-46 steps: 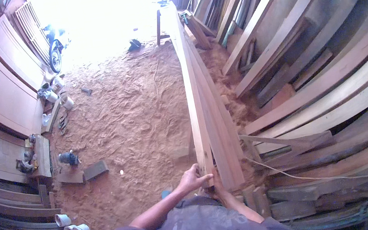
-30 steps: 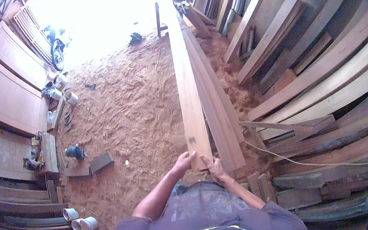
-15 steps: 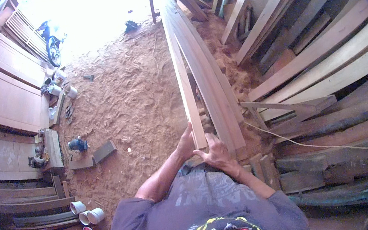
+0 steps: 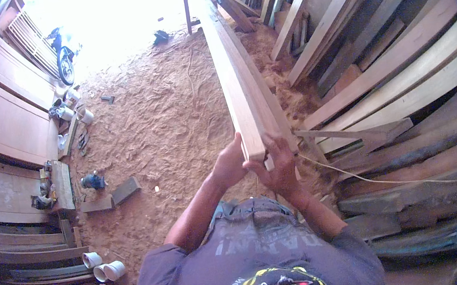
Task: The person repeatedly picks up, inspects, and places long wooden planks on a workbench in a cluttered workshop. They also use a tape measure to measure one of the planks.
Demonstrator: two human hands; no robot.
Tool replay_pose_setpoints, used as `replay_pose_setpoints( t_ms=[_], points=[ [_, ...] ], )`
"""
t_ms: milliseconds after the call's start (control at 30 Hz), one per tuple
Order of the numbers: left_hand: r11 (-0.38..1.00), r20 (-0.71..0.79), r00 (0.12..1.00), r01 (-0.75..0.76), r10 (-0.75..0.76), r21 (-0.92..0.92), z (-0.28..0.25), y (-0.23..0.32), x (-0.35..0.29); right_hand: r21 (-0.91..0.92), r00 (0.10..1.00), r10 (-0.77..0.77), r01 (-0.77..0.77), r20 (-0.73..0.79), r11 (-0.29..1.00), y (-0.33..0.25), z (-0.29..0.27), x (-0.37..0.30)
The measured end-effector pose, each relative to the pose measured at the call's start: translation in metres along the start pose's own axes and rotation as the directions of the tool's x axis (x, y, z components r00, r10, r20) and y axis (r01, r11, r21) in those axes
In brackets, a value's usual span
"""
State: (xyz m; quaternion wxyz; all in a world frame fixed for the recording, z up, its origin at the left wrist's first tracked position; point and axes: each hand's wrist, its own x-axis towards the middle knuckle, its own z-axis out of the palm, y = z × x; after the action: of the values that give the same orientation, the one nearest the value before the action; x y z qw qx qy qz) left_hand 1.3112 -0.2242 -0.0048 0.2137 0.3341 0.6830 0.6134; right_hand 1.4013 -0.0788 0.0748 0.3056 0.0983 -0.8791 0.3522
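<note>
A long, pale wooden plank (image 4: 241, 115) runs away from me toward the bright far end, its near end raised in front of my body. My left hand (image 4: 229, 164) holds the plank's left side close to that end, fingers partly hidden beneath. On the right, my right hand (image 4: 279, 166) wraps around the end corner, thumb near the end face. Just to the right of the plank, and partly covered by it, lies another long reddish board (image 4: 264, 94).
Many timbers (image 4: 394, 86) lean and lie along the right wall, with a thin pale cable (image 4: 354, 173) crossing them. Shavings cover the floor (image 4: 149, 112). At left are a blue power tool (image 4: 93, 181), a wood block (image 4: 126, 192), white cups (image 4: 114, 270) and wooden panels (image 4: 2, 114).
The plank's near end has risen away from my body and rolled, showing a broader face. It now hides the gap beside the boards. Both hands moved up with it.
</note>
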Motion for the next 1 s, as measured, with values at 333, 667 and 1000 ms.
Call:
replay_pose_setpoints(
  t_ms=[333, 667, 1000],
  points=[
    [0.615, -0.014, 0.996, -0.063, 0.084, -0.786, -0.039, 0.146, 0.043, -0.02, 0.868, -0.359, 0.376, -0.343, 0.927, -0.038, -0.017, 0.125],
    [0.712, -0.047, 0.986, -0.147, 0.159, -0.687, -0.042, 0.177, 0.057, 0.007, 0.856, -0.35, 0.382, -0.38, 0.924, -0.049, -0.03, 0.147],
    [0.648, -0.01, 0.987, -0.112, 0.16, -0.754, -0.038, 0.178, 0.062, 0.021, 0.854, -0.323, 0.363, -0.408, 0.932, -0.049, -0.033, 0.147]
  ],
)
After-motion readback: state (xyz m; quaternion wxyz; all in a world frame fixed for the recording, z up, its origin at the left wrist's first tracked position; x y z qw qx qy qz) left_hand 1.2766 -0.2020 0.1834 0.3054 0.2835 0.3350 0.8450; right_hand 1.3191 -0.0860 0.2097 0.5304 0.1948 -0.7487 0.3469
